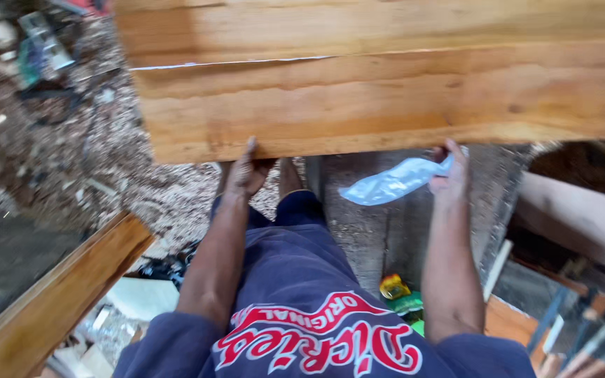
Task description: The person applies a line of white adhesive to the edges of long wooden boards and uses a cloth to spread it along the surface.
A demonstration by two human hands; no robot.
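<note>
A wide glued wooden panel [379, 84] of orange-brown boards fills the top of the view, held out in front of me. My left hand [246, 171] grips its near edge from below at the left. At the right, my right hand [451, 173] grips the same edge and also pinches a crumpled clear plastic bag [393, 182] that hangs toward the middle. Both forearms reach up from my dark blue shirt with red lettering.
Wood shavings and sawdust [85, 161] cover the floor at left. A wooden frame with glass [50, 294] lies at lower left. A yellow and green object [397, 294] lies on the floor between my arms. Chisel-like tools [589, 336] stand at lower right.
</note>
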